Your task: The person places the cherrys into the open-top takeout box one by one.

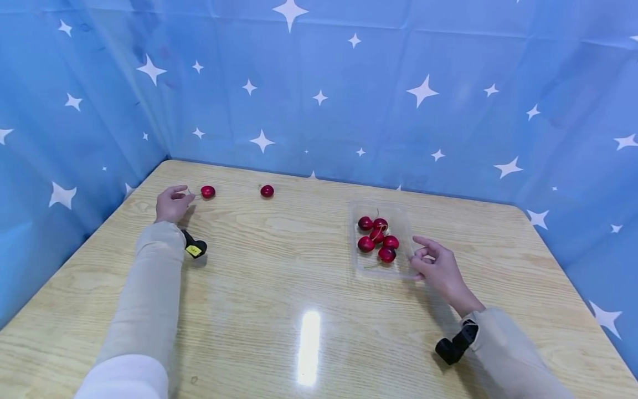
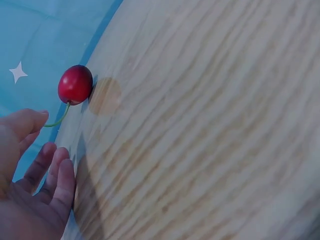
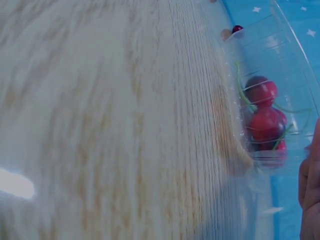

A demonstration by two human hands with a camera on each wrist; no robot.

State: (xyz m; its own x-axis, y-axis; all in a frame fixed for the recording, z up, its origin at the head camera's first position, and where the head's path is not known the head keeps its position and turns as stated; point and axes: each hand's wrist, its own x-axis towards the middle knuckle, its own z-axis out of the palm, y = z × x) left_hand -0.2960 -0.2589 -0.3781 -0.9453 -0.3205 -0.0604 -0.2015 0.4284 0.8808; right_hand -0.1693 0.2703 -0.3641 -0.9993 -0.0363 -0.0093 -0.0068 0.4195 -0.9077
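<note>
My left hand (image 1: 173,204) is at the far left of the table and pinches the thin green stem of a red cherry (image 2: 75,85) between thumb and finger. The other fingers are loosely curled. The cherry (image 1: 207,192) lies just right of the fingertips. At the right, my right hand (image 1: 438,269) is at the side wall of a clear plastic box (image 1: 354,260) and holds its edge, with the index finger stretched out. Several red cherries (image 1: 377,235), some with stems, lie in the box. Only part of the right hand (image 3: 311,187) shows in the right wrist view.
Another dark red cherry (image 1: 267,191) lies near the back of the wooden table (image 1: 259,288), between the left hand and the box. A blue curtain with white stars (image 1: 319,66) hangs close behind the table and along its sides.
</note>
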